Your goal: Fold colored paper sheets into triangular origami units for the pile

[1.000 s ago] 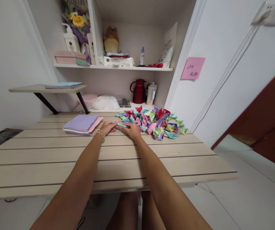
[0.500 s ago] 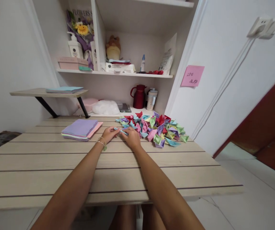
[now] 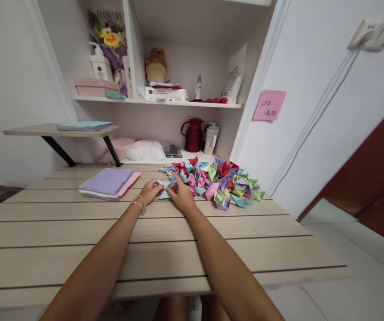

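Note:
Both my hands rest on the wooden table around a light blue folded paper piece. My left hand, with a bead bracelet at the wrist, pinches the piece's left side. My right hand pinches its right side, fingers closed on the paper. Just right of my hands lies a pile of folded paper pieces in red, pink, purple, green and blue. A stack of flat coloured paper sheets, purple on top, lies to the left of my left hand.
Behind the table a shelf unit holds a dark red kettle, a tumbler, a pump bottle, a plush toy and boxes. A small side shelf stands at left. A pink sticky note is on the right wall.
The blue piece has opened from a narrow strip into a wider, pointed shape between my fingers. My hands stay in the same spot by the pile; the camera has shifted slightly.

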Available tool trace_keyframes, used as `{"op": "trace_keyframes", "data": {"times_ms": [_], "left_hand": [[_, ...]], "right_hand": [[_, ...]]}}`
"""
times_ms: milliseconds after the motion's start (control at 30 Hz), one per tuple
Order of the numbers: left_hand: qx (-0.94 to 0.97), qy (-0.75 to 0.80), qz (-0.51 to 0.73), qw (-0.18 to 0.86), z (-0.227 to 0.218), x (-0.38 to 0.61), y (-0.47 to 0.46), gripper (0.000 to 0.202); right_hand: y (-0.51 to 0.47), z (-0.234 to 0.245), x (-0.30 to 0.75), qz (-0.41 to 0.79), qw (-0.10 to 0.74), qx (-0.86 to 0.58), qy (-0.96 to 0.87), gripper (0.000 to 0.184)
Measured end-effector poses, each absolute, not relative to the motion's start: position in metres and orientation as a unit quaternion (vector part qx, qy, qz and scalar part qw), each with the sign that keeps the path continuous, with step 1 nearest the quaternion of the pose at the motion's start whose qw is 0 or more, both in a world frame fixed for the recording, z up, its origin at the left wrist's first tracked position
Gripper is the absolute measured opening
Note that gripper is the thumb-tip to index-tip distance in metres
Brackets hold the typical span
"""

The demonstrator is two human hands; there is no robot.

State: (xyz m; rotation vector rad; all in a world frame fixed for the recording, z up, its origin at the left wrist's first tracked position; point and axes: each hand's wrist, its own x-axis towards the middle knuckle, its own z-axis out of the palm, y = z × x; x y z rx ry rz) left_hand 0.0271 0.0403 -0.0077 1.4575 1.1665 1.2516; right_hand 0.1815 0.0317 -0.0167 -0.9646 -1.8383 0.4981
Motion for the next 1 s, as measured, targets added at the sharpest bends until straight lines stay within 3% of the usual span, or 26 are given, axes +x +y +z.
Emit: {"op": "trace_keyframes", "data": {"times_ms": [167, 567, 1000], "left_hand": [[0.602, 0.450, 0.497, 0.433, -0.007, 0.028, 0.037, 0.035], [0.647, 0.413, 0.495, 0.407, -0.006, 0.030, 0.033, 0.062], [0.671, 0.434, 0.487, 0.354, -0.009, 0.029, 0.035, 0.043]], "right_hand": [[0.032, -0.015, 0.181, 0.142, 0.453, -0.387, -0.790, 0.024], [0.036, -0.018, 0.182, 0.166, 0.487, -0.409, -0.754, 0.022], [0.032, -0.016, 0.183, 0.213, 0.505, -0.425, -0.720, 0.019]]}}
